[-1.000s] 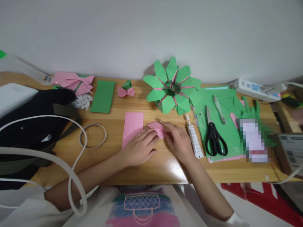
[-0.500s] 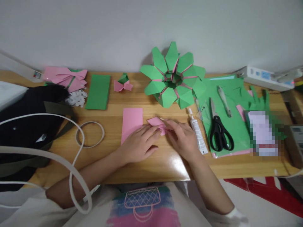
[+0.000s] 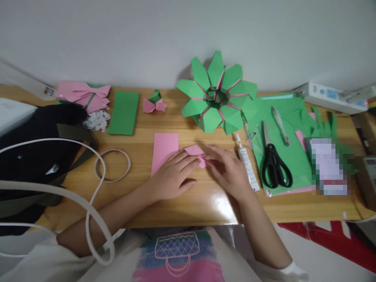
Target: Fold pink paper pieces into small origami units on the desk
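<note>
Under my left hand (image 3: pixel 173 174) lies a small folded piece of pink paper (image 3: pixel 194 149) on the wooden table. The left fingers are stretched out flat and press on it; the hand also covers the lower part of a flat pink paper sheet (image 3: pixel 165 147). My right hand (image 3: pixel 229 170) is at the folded piece's right end, fingers curled and pinching its edge, partly hidden. Just right of that hand lies a white glue tube (image 3: pixel 248 168). Beyond both hands stands a green and pink folded-paper flower (image 3: pixel 216 98).
Black-handled scissors (image 3: pixel 275 166) and a pen-like cutter (image 3: pixel 280 125) lie on green paper (image 3: pixel 296 172) at right. At the back left are a green paper stack (image 3: pixel 123 113) and a small folded piece (image 3: pixel 154 103). A tape ring (image 3: pixel 129 166) and white cable (image 3: pixel 100 225) are at left.
My right fingers have drawn back slightly to the right, showing more of the folded pink paper. My left hand stays pressed on it. The whole view has shifted a little.
</note>
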The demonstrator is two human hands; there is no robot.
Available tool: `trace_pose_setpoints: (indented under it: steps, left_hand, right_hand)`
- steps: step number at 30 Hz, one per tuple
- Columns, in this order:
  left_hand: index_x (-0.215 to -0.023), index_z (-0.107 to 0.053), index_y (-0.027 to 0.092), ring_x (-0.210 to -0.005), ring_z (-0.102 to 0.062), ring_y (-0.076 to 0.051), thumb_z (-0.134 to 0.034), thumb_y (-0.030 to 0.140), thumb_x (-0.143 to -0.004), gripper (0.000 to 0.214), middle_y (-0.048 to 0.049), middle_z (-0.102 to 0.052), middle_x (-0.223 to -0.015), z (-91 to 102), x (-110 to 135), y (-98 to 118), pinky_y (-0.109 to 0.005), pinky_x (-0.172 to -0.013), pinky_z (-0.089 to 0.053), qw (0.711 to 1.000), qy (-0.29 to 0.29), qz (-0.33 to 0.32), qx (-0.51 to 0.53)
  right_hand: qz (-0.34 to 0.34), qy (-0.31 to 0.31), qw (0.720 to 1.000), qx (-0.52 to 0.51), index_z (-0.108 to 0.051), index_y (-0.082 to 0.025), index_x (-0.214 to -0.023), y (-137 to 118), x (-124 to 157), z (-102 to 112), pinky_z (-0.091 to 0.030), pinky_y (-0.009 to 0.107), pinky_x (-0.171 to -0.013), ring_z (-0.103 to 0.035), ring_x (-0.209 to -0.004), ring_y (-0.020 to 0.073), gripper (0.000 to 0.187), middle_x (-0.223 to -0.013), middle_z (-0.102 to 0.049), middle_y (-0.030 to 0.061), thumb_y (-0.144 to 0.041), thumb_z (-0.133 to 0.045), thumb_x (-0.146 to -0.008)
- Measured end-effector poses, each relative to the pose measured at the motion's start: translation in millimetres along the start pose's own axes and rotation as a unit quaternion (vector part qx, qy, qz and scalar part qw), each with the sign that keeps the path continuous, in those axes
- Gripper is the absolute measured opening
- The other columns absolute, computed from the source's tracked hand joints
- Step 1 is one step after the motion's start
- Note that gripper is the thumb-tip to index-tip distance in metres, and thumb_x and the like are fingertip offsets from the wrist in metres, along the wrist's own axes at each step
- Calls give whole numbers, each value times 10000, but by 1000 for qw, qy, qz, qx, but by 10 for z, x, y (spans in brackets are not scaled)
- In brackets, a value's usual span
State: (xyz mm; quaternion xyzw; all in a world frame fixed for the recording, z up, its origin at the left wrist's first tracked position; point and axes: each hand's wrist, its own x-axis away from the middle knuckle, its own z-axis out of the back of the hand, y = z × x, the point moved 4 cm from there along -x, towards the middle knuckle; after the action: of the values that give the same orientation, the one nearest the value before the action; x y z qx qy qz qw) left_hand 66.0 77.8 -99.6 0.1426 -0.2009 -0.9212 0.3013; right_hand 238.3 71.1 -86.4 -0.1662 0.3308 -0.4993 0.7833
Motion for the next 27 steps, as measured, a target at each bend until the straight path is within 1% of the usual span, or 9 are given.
trace_pose_setpoints:
  steps: [5,7,12,16,19,23,25,27]
  left_hand:
    - [-1259,-544,118,-1230,-513,-314,-586,282,-875,420,-147,-607,-1298,32,-14,-1,-534,-1075,-407,1000,5,-3,0]
    - [-1241,-556,120,-1237,-513,-310,-575,279,-885,390,-148,-612,-1287,49,-16,-4,-526,-1071,-418,1000,7,-5,-4]
    - [-1162,-593,120,-1191,-564,-289,-492,255,-938,280,-155,-651,-1195,76,-2,-9,-495,-1024,-475,999,26,-27,-39]
    - [-1119,-615,101,-1166,-581,-296,-488,237,-938,260,-164,-661,-1175,77,1,3,-491,-1013,-490,996,43,-47,-61]
    - [-1101,-626,82,-1159,-583,-304,-499,229,-929,259,-166,-666,-1172,79,3,13,-487,-1016,-491,995,55,-54,-68]
    - [-1123,-624,78,-1169,-577,-300,-486,221,-934,275,-168,-661,-1207,69,13,25,-493,-1023,-486,994,54,-52,-80]
    - [-1129,-625,78,-1174,-575,-298,-478,221,-938,280,-174,-657,-1219,62,17,28,-501,-1025,-483,994,47,-49,-81]
    - [-1125,-629,81,-1181,-571,-300,-478,221,-937,279,-179,-654,-1223,59,19,31,-506,-1023,-483,995,42,-45,-79]
  right_hand:
    - [-40,-30,997,-67,-439,-255,-1344,18,-7,-72,-577,355,-834,-693,-973,195,534,-1063,-724,56,-91,-567,-852]
    - [-55,-32,995,-77,-438,-258,-1341,27,-7,-89,-575,352,-848,-696,-975,186,540,-1060,-727,49,-77,-563,-849]
    - [-54,-11,997,-50,-450,-256,-1313,23,-19,-81,-573,342,-856,-707,-946,181,518,-988,-756,22,-61,-569,-848]
    - [-53,4,998,-36,-471,-250,-1296,24,-10,-62,-583,320,-833,-720,-929,174,486,-1029,-753,35,-89,-591,-853]
    - [-60,13,998,-21,-489,-250,-1285,37,7,-48,-595,326,-808,-729,-916,182,464,-1061,-749,46,-127,-611,-854]
    - [-63,17,998,-16,-518,-261,-1278,40,17,-40,-602,328,-800,-740,-888,185,434,-1013,-765,28,-152,-602,-866]
    - [-56,25,998,-19,-525,-267,-1285,29,16,-31,-603,310,-797,-742,-872,174,435,-990,-771,16,-156,-602,-871]
    - [-39,31,999,-12,-523,-268,-1295,9,14,-20,-604,301,-789,-741,-867,169,444,-1004,-768,22,-158,-606,-873]
